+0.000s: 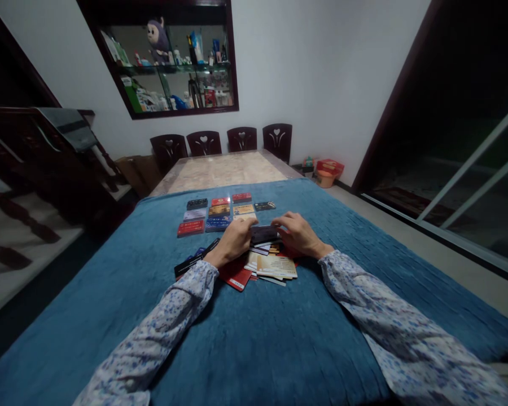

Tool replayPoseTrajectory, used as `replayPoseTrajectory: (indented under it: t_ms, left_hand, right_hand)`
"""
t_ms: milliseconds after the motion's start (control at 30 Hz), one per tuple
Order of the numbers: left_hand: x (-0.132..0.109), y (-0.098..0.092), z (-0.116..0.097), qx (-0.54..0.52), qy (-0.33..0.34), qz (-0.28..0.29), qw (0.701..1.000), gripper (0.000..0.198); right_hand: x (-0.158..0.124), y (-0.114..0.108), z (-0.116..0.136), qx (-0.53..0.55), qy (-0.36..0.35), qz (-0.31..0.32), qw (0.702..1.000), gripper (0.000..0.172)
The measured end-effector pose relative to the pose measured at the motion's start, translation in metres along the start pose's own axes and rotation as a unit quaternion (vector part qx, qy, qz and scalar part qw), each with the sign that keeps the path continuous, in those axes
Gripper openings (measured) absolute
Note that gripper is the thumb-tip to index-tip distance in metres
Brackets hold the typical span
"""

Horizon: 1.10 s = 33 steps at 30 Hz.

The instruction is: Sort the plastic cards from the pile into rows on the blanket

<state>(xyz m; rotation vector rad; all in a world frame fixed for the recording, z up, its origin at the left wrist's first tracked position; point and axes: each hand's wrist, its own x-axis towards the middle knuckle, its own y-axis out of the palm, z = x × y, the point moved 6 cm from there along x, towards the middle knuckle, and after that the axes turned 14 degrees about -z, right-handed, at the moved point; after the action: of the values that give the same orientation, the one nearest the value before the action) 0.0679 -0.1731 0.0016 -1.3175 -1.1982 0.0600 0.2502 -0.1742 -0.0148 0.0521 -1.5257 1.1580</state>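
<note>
Between my left hand (237,239) and my right hand (297,232) is a dark plastic card (264,234), with the fingers of both hands closed on its ends. Below it a loose pile of cards (275,265) in cream, white and gold overlaps on the cloth. A red card (236,275) and several black cards (192,264) lie by my left wrist. Farther off, cards sit in rows of small stacks, among them a red stack (190,227), a blue stack (218,223) and a gold stack (219,210). A single black card (265,206) lies right of the rows.
A blue cloth (245,338) covers the near part of the table; its stone top (231,167) shows beyond. Dark wooden chairs (242,138) stand at the far end. A cardboard box (139,172) is on the left, and a red bag (329,167) on the floor at right.
</note>
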Motion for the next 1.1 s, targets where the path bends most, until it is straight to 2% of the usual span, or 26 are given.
replayPoseTrajectory:
  t_ms: [167,533,833,1100]
  left_hand:
    - [-0.001,0.000,0.001,0.014,-0.014,0.006,1.000,0.033]
    - [-0.005,0.007,0.002,0.077,-0.014,0.034,0.996,0.040]
    - [-0.007,0.012,0.004,0.050,-0.039,0.050,0.997,0.043]
    - [-0.006,0.007,0.003,0.056,-0.064,0.061,0.994,0.048]
  right_hand:
    - [-0.001,0.002,0.001,-0.011,-0.011,-0.002,1.000,0.026]
    - [-0.009,0.014,0.001,-0.054,-0.025,0.020,0.998,0.035]
    - [-0.008,0.017,0.003,-0.067,-0.019,0.040,0.997,0.041]
    - [-0.007,0.013,0.003,-0.063,-0.033,0.055,0.996,0.052]
